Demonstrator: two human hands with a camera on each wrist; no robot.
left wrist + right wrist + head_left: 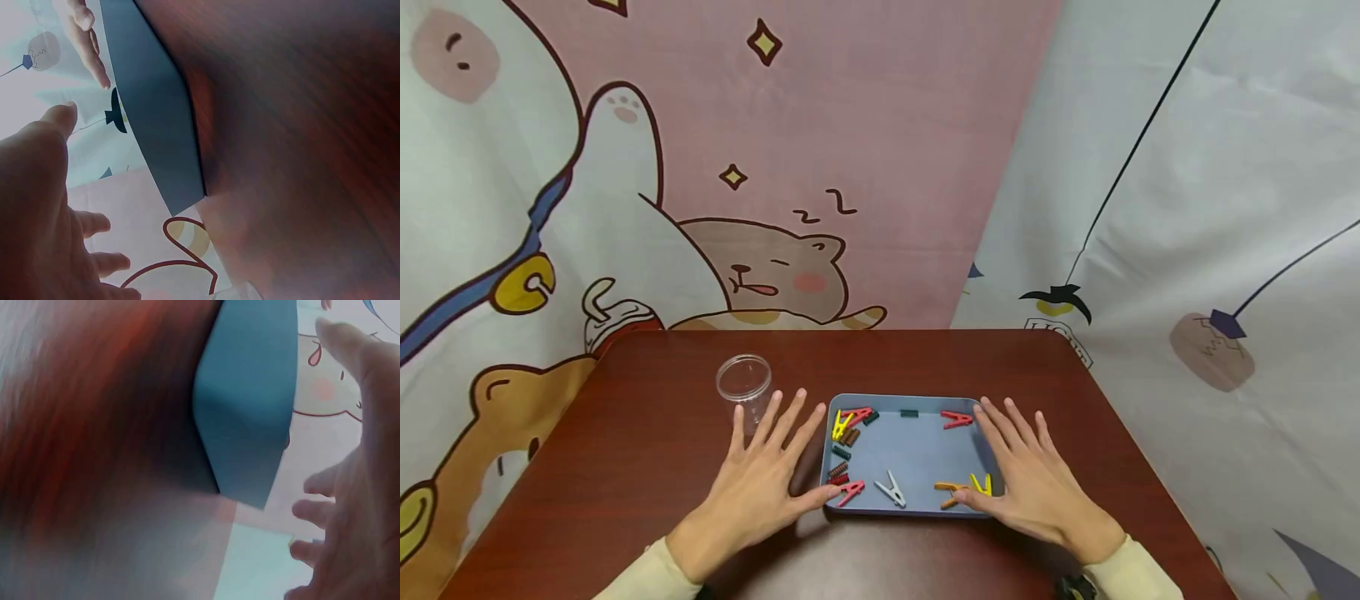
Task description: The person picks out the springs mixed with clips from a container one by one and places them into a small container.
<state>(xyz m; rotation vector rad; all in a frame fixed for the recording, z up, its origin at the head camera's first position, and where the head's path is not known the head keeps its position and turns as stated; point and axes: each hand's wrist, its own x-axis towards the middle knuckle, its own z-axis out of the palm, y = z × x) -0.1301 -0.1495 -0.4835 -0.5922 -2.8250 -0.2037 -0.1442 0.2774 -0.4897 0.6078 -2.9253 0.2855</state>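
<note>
A blue-grey tray (917, 446) lies on the table between both hands. My left hand (756, 479) spreads its fingers beside the left rim, thumb reaching over the near left corner. At the right rim, my right hand (1037, 479) is also spread, its thumb over the orange clip (949, 487). Both hands hold nothing; whether they touch the tray I cannot tell. Inside are a white clip (891, 490), red clips (957, 419), yellow clips (840, 427) and several small coil springs (909, 413), mostly along the left side. Both wrist views show the tray's outer wall (153, 112) next to straight fingers.
A clear round plastic jar (743, 379) stands behind my left fingertips, partly hidden by them. The brown table (647, 433) extends around the tray. A cartoon-printed cloth (895, 167) hangs behind the table's far edge.
</note>
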